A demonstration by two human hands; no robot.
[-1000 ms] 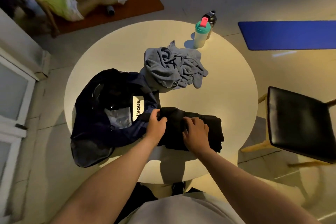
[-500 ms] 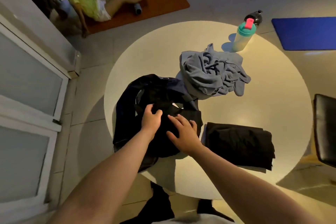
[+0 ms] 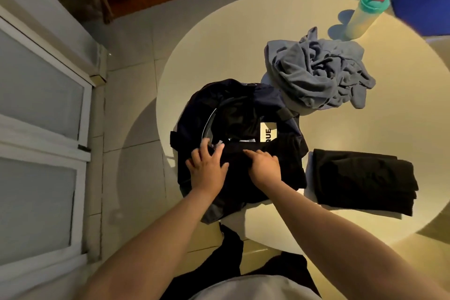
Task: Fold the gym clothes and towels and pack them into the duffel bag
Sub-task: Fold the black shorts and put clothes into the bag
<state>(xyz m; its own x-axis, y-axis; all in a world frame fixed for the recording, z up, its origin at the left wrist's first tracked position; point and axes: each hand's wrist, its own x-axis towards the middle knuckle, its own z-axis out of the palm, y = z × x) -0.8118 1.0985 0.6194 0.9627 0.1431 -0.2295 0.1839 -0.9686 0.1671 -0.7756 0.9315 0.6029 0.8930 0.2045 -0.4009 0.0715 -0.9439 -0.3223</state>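
**Pressing stuff onto the duffel bag (image 3: 194,109)**

Folded black garment (image 3: 287,161) sits on the open bag, right under my palms. Left hand (image 3: 207,169) and right hand (image 3: 265,165) lie side by side, fingers straight, gripping nothing. Another folded black pile (image 3: 360,180) lies just right of them, crumpled grey towel (image 3: 316,75) beyond.

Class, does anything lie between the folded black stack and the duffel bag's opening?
Yes: a black garment, pressed under the left hand and right hand, lies across the bag between the stack and the opening. Nothing else visible does.

Towel (image 3: 316,75) behind bag (image 3: 194,114) (touching)
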